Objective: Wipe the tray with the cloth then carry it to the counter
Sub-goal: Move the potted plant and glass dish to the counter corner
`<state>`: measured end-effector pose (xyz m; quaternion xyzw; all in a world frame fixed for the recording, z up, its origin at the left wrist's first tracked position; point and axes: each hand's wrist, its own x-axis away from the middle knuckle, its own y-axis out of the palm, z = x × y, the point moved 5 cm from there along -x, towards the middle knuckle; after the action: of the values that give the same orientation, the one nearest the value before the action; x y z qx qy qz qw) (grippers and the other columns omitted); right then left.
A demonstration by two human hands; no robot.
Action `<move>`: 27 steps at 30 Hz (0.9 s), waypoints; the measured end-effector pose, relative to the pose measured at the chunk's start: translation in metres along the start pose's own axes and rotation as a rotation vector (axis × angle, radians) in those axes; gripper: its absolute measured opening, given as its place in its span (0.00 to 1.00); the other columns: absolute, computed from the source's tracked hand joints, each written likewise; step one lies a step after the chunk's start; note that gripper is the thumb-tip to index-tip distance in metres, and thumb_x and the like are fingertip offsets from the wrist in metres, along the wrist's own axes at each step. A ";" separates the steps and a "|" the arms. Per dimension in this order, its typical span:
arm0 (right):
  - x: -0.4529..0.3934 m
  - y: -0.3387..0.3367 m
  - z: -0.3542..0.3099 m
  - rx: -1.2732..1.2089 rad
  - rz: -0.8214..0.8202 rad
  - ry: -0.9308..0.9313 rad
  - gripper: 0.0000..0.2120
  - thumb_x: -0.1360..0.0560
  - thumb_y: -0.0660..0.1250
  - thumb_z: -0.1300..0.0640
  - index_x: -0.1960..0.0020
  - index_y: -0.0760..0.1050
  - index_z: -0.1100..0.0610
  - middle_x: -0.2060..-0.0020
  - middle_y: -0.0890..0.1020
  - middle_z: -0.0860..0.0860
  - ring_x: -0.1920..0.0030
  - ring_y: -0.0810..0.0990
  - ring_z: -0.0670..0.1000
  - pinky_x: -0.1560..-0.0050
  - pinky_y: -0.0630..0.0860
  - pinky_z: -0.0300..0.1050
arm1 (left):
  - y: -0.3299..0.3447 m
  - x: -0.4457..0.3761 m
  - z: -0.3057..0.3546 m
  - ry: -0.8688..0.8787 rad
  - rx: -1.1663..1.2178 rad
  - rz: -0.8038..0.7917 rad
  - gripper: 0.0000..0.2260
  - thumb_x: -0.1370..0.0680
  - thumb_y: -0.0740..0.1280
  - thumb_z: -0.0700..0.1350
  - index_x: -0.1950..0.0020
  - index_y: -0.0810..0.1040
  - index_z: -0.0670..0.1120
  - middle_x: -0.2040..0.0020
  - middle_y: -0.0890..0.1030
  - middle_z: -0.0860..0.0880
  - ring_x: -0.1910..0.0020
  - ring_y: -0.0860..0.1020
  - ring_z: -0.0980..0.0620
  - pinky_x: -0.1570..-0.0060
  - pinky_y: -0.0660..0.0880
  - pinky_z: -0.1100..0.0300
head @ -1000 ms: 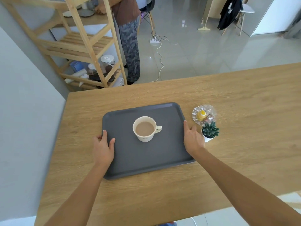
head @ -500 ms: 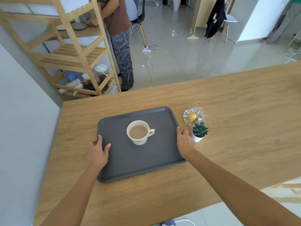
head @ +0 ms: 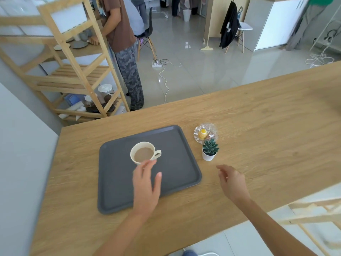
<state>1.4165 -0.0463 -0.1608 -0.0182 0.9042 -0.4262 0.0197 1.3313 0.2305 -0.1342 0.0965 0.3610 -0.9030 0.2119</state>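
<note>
Both hands are empty, fingers loosely spread. Under the left hand point(head: 145, 187) lies the grey tray point(head: 177, 174) on the bench point(head: 267, 137), its fingertips at the cup point(head: 143, 153). Right hand point(head: 233, 182) hovers beside the tray, near the potted succulent point(head: 210, 151).

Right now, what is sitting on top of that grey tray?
On the tray stands one cream cup of milky brown drink. The left hand hovers over the near part, hiding some of the surface beneath it. No cloth shows.
</note>
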 end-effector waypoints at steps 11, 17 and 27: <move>-0.048 0.015 0.014 -0.594 -0.275 0.167 0.20 0.26 0.56 0.34 0.34 0.64 0.29 0.39 0.79 0.42 0.37 0.76 0.47 0.34 0.72 0.58 | 0.164 -0.056 0.060 -0.582 0.607 -0.536 0.21 0.18 0.56 0.53 0.25 0.62 0.54 0.25 0.66 0.53 0.28 0.66 0.54 0.29 0.65 0.49; -0.054 -0.004 -0.010 -0.536 -0.227 0.042 0.14 0.24 0.56 0.37 0.41 0.66 0.23 0.49 0.81 0.62 0.46 0.81 0.61 0.43 0.76 0.65 | 0.155 -0.058 0.069 -0.522 0.615 -0.449 0.20 0.18 0.59 0.48 0.26 0.65 0.54 0.30 0.73 0.52 0.32 0.71 0.54 0.30 0.67 0.50; -0.108 0.017 -0.175 -0.596 -0.420 -0.232 0.15 0.20 0.58 0.47 0.35 0.73 0.40 0.57 0.83 0.52 0.55 0.80 0.54 0.43 0.78 0.51 | 0.009 -0.140 0.036 -0.392 0.557 -0.153 0.19 0.20 0.62 0.50 0.29 0.69 0.57 0.39 0.79 0.55 0.38 0.76 0.56 0.34 0.71 0.50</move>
<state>1.5148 0.1045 -0.0601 -0.2561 0.9569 -0.1342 0.0278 1.4592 0.2437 -0.0680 -0.0522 0.0593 -0.9815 0.1745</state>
